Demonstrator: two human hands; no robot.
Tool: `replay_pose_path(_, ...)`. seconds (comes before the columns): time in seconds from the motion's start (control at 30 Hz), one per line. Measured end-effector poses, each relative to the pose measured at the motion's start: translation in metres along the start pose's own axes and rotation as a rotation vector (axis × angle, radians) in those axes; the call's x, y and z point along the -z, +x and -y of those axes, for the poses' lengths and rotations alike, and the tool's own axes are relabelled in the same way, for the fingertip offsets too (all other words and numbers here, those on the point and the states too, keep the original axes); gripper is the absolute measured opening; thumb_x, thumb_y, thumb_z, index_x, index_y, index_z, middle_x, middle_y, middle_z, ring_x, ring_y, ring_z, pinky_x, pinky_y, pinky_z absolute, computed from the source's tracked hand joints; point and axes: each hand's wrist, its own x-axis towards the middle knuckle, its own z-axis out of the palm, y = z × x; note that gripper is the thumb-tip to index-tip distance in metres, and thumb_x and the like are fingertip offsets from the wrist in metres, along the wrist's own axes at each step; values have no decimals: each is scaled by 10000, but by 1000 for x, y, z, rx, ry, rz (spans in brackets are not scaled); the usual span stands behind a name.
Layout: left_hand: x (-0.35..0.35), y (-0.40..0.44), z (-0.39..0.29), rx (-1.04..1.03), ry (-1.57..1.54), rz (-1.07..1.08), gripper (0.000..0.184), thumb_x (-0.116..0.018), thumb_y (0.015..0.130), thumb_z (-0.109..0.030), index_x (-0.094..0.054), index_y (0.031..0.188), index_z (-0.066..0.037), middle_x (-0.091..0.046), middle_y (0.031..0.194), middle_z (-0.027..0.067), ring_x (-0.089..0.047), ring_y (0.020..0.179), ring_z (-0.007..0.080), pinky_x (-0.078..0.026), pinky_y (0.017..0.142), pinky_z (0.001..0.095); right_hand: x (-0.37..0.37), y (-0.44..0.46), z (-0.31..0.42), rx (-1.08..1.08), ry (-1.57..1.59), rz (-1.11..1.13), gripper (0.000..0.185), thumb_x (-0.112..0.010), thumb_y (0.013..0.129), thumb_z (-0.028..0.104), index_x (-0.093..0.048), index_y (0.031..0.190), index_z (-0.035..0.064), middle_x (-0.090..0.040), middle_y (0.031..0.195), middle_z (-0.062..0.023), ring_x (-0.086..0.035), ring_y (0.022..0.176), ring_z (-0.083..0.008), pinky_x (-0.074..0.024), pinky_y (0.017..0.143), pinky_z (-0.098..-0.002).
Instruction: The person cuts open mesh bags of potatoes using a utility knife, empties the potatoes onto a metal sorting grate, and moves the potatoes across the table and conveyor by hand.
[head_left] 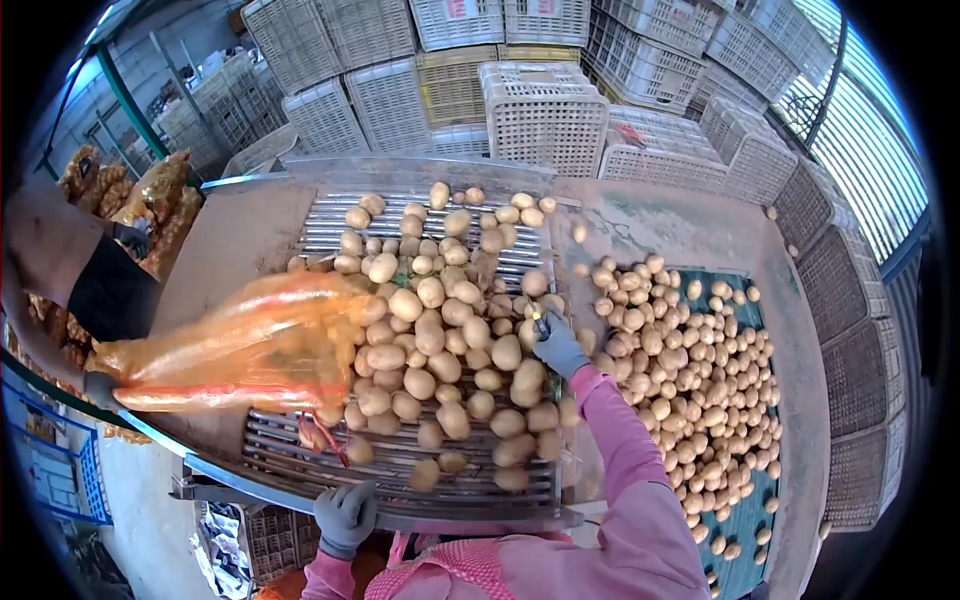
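Note:
My left hand (345,517), in a grey glove, is closed over the near metal rim (450,522) of the sorting table. My right hand (560,347), gloved too, reaches over the right side of the potato heap (440,350). It is closed on a small yellow-and-black tool (541,325), whose exact kind I cannot make out. Potatoes lie close around its fingers. Under the heap, metal bars (330,455) form a slatted bed. An orange mesh bag (250,345) lies across the left of the table, its mouth against the potatoes.
At the left, a co-worker's gloved hand (103,390) holds the bag's far end. Full mesh sacks (150,205) stand behind. More potatoes (690,390) cover a green mat (735,575) at right. Stacked plastic crates (545,120) line the back and right. Another crate (285,540) sits below the table.

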Motion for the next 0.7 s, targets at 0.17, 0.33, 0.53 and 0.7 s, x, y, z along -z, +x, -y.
replay_pose_path(0.17,-5,16,-4,183,-62,18,366,-627,650,-14,-562,1004,-80,-602,829,105,-585,681,295,-470,605,381,24,9,-14,-216,191,108,638,-635,643,48,-417,1241,1,-570,895,-125,-575,847,-249,-471,771,-338)
replay_pose_path(0.33,-14,112,-8,-10,-49,71,615,-686,653,-37,-455,1222,-7,-480,1180,206,-497,1048,372,-421,884,416,27,-22,-54,-537,250,32,452,-671,636,42,-481,1044,0,-562,808,-85,-583,739,-213,-480,639,-316)
replay_pose_path(0.53,-53,271,65,-74,223,33,827,-774,606,-239,-371,1307,-67,-383,1278,221,-401,1160,402,-325,974,496,57,-33,-62,-558,820,-355,392,-625,682,-24,-525,1060,5,-579,837,-26,-578,721,-157,-495,629,-282)
replay_pose_path(0.7,-54,264,199,176,551,255,905,-756,612,-395,-330,1348,-84,-400,1277,209,-401,1184,368,-299,991,513,110,27,-17,-99,-126,-224,424,-594,709,8,-524,1126,30,-591,1071,-106,-576,933,-258,-473,803,-323)
